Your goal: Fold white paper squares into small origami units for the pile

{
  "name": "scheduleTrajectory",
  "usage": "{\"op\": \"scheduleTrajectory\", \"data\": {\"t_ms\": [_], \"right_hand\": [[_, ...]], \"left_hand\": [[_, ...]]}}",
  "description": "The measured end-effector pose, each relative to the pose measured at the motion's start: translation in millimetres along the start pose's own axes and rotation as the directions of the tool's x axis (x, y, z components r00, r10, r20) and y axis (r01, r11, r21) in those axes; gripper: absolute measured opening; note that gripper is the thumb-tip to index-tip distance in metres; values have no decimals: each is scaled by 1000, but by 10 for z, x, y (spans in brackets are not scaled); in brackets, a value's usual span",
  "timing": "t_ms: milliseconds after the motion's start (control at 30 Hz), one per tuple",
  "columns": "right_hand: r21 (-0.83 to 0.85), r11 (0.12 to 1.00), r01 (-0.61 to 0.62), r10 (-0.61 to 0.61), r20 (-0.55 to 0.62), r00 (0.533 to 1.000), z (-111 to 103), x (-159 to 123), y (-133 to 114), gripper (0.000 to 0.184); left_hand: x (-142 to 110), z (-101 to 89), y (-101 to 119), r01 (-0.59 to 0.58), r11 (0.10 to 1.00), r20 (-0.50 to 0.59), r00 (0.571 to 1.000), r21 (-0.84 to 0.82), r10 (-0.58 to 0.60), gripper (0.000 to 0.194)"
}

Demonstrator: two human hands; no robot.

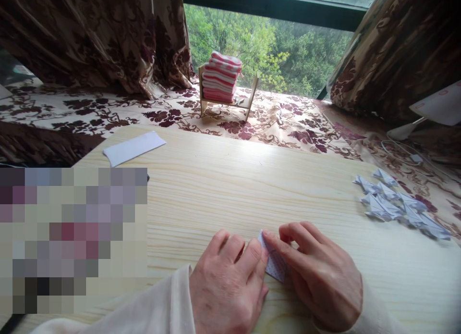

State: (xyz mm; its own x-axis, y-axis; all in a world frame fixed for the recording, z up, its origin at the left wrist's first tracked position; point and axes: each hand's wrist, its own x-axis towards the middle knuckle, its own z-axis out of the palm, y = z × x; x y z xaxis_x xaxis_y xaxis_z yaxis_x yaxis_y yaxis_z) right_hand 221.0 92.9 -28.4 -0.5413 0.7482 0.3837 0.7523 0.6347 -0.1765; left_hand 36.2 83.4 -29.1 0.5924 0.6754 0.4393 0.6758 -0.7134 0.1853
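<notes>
A small folded paper [275,265], pale with tiny dots, lies at the front of the wooden table between my hands. My left hand [230,281] is closed, its curled fingers pressed against the paper's left edge. My right hand [320,271] has its index fingertip at the paper's top corner, and its thumb is partly hidden behind the fingers near the right edge. Both hands grip the paper, which they partly cover. Several folded white paper pieces [396,202] with pointed corners are grouped on the right side of the table.
A white paper strip [135,148] lies at the table's [230,180] far left. Behind it, a floral cloth carries a small wooden rack [251,101] with folded pink-and-white cloths [220,79]. A lamp [405,131] with a cord stands at right. A blurred patch hides the left side.
</notes>
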Motion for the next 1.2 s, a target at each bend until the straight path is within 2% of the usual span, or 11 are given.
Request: {"op": "scheduleTrajectory", "data": {"t_ms": [100, 200, 300, 433, 533, 633, 733, 867, 1000, 1100, 1200], "right_hand": [[-45, 999, 12, -10, 49, 999, 19, 78, -20, 32], [-110, 993, 41, -31, 89, 996, 7, 203, 37, 28], [-38, 997, 73, -70, 76, 995, -87, 233, 167, 34], [-91, 993, 71, -59, 129, 990, -219, -13, 205, 48], [-136, 987, 91, -72, 142, 987, -188, -230, 73, 39], [-187, 980, 69, -47, 122, 991, -80, -271, -64, 38], [-246, 968, 39, -14, 101, 995, -6, -143, -65, 35], [-232, 963, -135, 148, 39, 988, -71, 6, 125, 39], [-207, 969, -132, 137, 11, 990, -145, -71, 133, 54], [-210, 971, -112, 130, 73, 989, -96, -131, -8, 43], [-245, 950, -192, 207, 38, 978, -66, -86, -62, 33]], "left_hand": [[9, 1, 21, 35, 999, 24, 999, 21, -36, 26], [8, 5, 24, 18, 1000, 5, 1000, 15, -19, 26], [-7, 19, 6, 6, 1000, -42, 999, 0, -6, 27], [-18, 32, -10, 23, 999, -69, 997, -32, -25, 26], [-12, 26, -6, 25, 999, -51, 998, -48, -27, 25], [-3, 6, 6, 20, 999, -32, 999, -47, -21, 25], [1, -25, 28, 23, 999, 2, 1000, -45, -23, 28], [-5, -59, 57, 20, 1000, 50, 999, -9, -19, 28], [-13, -60, 65, 16, 1000, 68, 998, -4, -15, 29], [-24, -48, 54, -10, 1000, 18, 1000, -16, 10, 31], [-38, -45, 37, -50, 999, 26, 998, -5, 50, 33]]}}
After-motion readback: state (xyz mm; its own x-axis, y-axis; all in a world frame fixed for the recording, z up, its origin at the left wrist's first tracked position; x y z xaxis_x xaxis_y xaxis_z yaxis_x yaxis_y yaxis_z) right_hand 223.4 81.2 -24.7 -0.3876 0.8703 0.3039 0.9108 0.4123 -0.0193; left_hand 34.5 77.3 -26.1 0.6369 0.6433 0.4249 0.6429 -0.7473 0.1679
